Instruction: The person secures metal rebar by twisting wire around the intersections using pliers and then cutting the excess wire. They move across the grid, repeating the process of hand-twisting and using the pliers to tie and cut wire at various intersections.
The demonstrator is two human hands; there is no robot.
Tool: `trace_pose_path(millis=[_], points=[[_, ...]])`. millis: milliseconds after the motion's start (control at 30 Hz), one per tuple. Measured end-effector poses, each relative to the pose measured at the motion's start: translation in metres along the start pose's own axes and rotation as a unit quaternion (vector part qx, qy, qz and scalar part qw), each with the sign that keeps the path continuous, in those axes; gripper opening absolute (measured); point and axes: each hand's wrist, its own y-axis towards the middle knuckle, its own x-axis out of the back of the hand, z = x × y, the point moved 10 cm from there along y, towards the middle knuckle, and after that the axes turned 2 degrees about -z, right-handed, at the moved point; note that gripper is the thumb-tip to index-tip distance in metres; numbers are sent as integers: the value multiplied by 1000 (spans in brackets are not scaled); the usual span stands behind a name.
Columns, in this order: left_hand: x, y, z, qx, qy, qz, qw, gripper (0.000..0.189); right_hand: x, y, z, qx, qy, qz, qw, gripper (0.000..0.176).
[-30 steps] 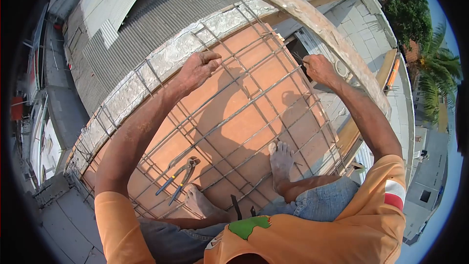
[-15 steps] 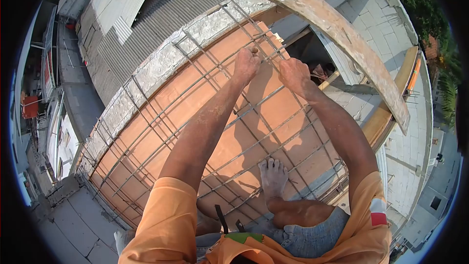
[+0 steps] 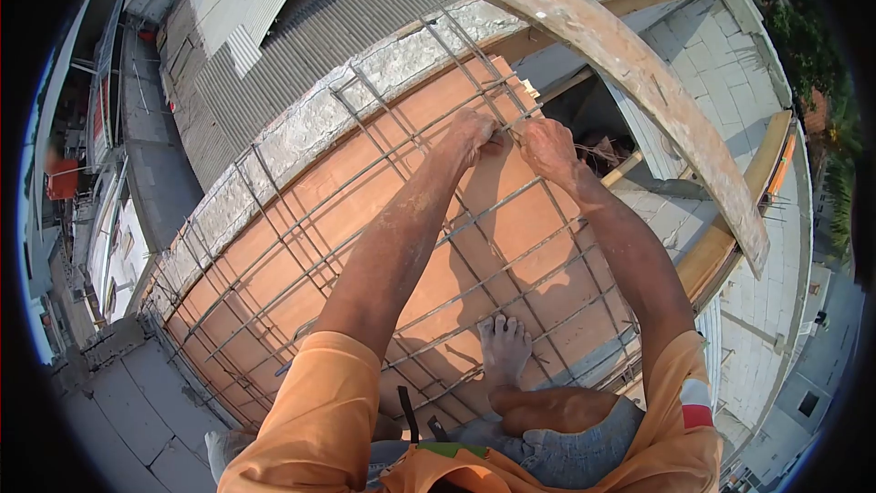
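A grid of thin steel rebar [image 3: 493, 282] lies over orange-brown formwork panels [image 3: 538, 246]. Near the grid's far right end, my left hand [image 3: 474, 135] is closed at a bar crossing, its fingertips partly hidden. My right hand [image 3: 549, 150] sits just right of it, thumb and fingers pinched together beside the rebar. Whatever the two hands grip is too small or covered to make out; thin tie wire does not show clearly. My bare foot [image 3: 505, 351] rests on the panel between bars.
A long curved-looking plank [image 3: 630, 55] crosses above the right side. Past the panel's right edge is a dark opening [image 3: 598, 123]. A rough concrete edge [image 3: 301, 123] borders the left, with a corrugated roof [image 3: 319, 36] beyond. Grey block walls [image 3: 703, 55] stand at right.
My hands have come closer together at the same bar crossing, the left turning slightly inward. The whole view has shifted a little, with the grid lower in it.
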Motion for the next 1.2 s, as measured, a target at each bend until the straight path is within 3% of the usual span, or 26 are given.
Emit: trace_pose_path(millis=[133, 200, 233, 300, 333, 367, 400, 433, 467, 500, 533, 567, 600, 633, 700, 733, 800, 833, 900, 1000, 1133, 1200], points=[[-5, -5, -2, 32, -73, -23, 997, 16, -3, -2, -2, 10, 9, 6, 1000, 12], [-12, 1, -13, -45, 59, 20, 997, 14, 2, -2, 4, 41, 4, -16, 999, 11], [-5, 31, 8, -48, 57, 19, 997, 14, 4, -1, 5, 43, 1, -18, 999, 11], [-1, 97, 39, -208, 187, 37, 959, 13, -1, -2, 2, 33, 18, 5, 999, 10], [-8, 74, 20, -208, 187, 36, 959, 13, -3, -1, 1, 34, 18, 5, 999, 10], [-2, 37, 6, -73, 36, -27, 996, 14, -4, 0, 0, 31, 16, 1, 999, 10], [1, 11, 13, 64, -117, -88, 987, 14, -4, 1, -1, 29, 13, -2, 999, 9], [9, 35, 37, 64, -118, -89, 987, 14, -5, 0, -2, 30, 13, -1, 999, 9], [13, 80, 38, -139, 68, -32, 987, 14, -8, 0, -3, 23, 9, 10, 1000, 9], [-4, 88, 31, -331, 249, 27, 910, 13, -10, 1, -4, 18, 4, 21, 1000, 9], [-10, 62, 11, -330, 249, 25, 910, 13, -10, 1, -2, 19, 5, 22, 1000, 9], [-2, 26, -4, -167, 86, -18, 982, 11, -8, 0, -2, 9, 4, 16, 1000, 9], [2, 4, 7, 6, -82, -61, 995, 9, -6, 0, -2, -1, 3, 10, 1000, 9], [5, 17, 18, 6, -84, -62, 995, 9, -7, 1, -1, 0, 3, 10, 1000, 9], [10, 60, 35, -103, 32, -55, 993, 9, -10, 1, -3, -7, 5, 17, 1000, 9], [13, 74, 53, -103, 30, -54, 993, 9, -10, 1, -4, -7, 4, 18, 1000, 9], [12, 76, 38, -305, 128, -50, 942, 11, -10, 3, -6, 0, 32, 23, 999, 9], [7, 56, 23, -304, 128, -50, 943, 11, -13, 3, -10, 0, 33, 24, 999, 9], [10, 14, 21, -31, -85, -121, 989, 12, -22, 1, -25, -15, 41, 56, 998, 9], [11, 16, 26, -14, -107, -130, 986, 10, 3, -10, -14, -50, 12, 5, 999, 9], [18, 8, 30, -12, -136, -140, 981, 10, 3, -4, -1, -55, 54, 5, 997, 11], [24, -7, 6, -166, -49, -188, 967, 12, -1, 1, 4, -36, 14, -3, 999, 10]])
